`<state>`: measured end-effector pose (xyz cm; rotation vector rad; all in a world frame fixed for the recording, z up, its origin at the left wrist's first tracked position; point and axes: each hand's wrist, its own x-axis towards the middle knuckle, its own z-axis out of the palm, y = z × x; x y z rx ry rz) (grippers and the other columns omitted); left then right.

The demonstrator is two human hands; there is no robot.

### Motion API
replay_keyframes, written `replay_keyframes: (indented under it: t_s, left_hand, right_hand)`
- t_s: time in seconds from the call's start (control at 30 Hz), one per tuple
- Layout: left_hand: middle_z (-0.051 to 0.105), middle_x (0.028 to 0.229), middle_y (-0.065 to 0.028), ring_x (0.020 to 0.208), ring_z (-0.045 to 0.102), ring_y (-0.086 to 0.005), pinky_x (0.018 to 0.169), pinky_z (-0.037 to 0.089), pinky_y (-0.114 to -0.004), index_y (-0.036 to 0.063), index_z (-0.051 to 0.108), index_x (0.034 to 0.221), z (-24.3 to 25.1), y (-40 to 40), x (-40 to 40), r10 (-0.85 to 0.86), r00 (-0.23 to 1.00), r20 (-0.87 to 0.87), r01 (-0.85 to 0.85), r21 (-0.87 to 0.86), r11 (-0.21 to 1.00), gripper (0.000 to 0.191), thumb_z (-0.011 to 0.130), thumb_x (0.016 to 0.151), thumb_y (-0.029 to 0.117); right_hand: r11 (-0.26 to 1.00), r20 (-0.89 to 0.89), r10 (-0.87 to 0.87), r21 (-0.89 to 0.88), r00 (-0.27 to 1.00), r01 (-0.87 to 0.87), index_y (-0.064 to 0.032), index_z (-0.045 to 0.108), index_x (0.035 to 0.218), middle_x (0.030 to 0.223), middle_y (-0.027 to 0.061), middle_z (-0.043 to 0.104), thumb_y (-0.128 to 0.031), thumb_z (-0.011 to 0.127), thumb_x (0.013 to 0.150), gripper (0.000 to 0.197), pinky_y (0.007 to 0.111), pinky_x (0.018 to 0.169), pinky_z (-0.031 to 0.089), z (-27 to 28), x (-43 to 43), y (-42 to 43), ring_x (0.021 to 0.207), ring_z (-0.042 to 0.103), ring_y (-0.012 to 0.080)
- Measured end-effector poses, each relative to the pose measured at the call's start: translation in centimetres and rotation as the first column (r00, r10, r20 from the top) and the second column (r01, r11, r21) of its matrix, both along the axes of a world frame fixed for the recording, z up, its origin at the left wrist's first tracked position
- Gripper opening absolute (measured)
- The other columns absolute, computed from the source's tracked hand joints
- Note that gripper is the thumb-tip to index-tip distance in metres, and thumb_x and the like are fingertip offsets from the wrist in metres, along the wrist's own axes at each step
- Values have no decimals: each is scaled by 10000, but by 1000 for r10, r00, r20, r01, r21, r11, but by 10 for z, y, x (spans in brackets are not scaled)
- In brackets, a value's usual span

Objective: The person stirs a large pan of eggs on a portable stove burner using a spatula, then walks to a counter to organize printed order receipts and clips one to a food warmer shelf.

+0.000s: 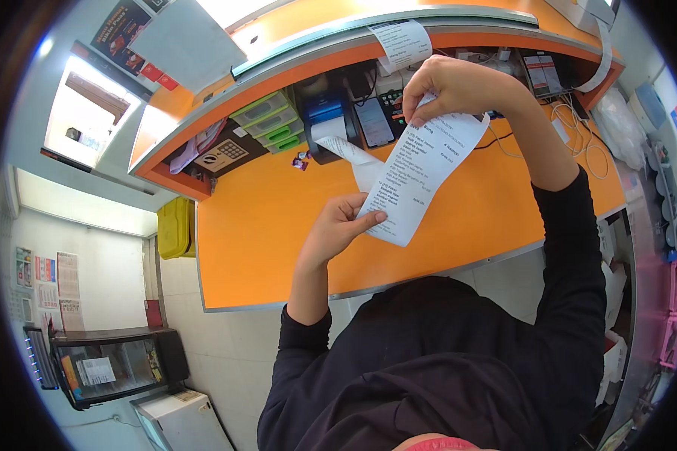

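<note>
A long printed paper receipt point(423, 169) is stretched between both hands above an orange counter point(254, 242). My left hand point(338, 225) pinches its lower left edge, thumb on top. At the upper end, my right hand point(451, 84) grips the paper between thumb and bent fingers, covering part of it. Behind the receipt, a curling paper strip point(341, 145) leads back to a blue-and-black receipt printer point(324, 107); whether the strip joins the held receipt is hidden. A lit smartphone point(377, 123) and a black keypad device point(394, 110) lie beyond the receipt.
Left of the printer are green drawers point(271, 121), a keypad safe point(228, 155) and small purple wrapped items point(300, 160). Another receipt point(401, 44) hangs over the upper shelf's edge. Loose cables point(584, 132) lie at right. A yellow container point(175, 228) adjoins the counter's left end.
</note>
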<state>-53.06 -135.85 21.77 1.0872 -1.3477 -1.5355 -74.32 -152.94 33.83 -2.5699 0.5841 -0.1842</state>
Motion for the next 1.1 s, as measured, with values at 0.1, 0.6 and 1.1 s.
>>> replay_keyframes:
  t_s: [0.1,0.6,1.1]
  left_hand:
    - [670,961,-72,852,612,-88,775,479,-232,-71,597,1103,4,1,-1,8,999,-38,-8,-2,1000,301,623,874,122]
    - [666,896,-54,816,603,-79,745,483,-233,-75,610,1052,20,-6,-11,24,1000,2,-24,-79,997,274,625,877,136]
    - [675,868,-63,791,607,-78,726,478,-222,-69,633,992,28,-5,-2,2,980,199,9,-59,998,248,684,816,98]
  right_hand:
    - [1000,15,-11,-15,1000,11,-61,723,802,814,74,687,-128,675,762,92,246,606,496,-2,2,-3,622,637,105]
    - [982,-19,159,104,987,-157,-95,695,908,855,56,672,-204,729,739,204,373,930,414,-10,21,36,863,600,204]
    - [999,-66,33,12,997,-32,-42,715,831,808,87,684,-155,697,778,126,285,734,469,7,-17,17,738,627,160]
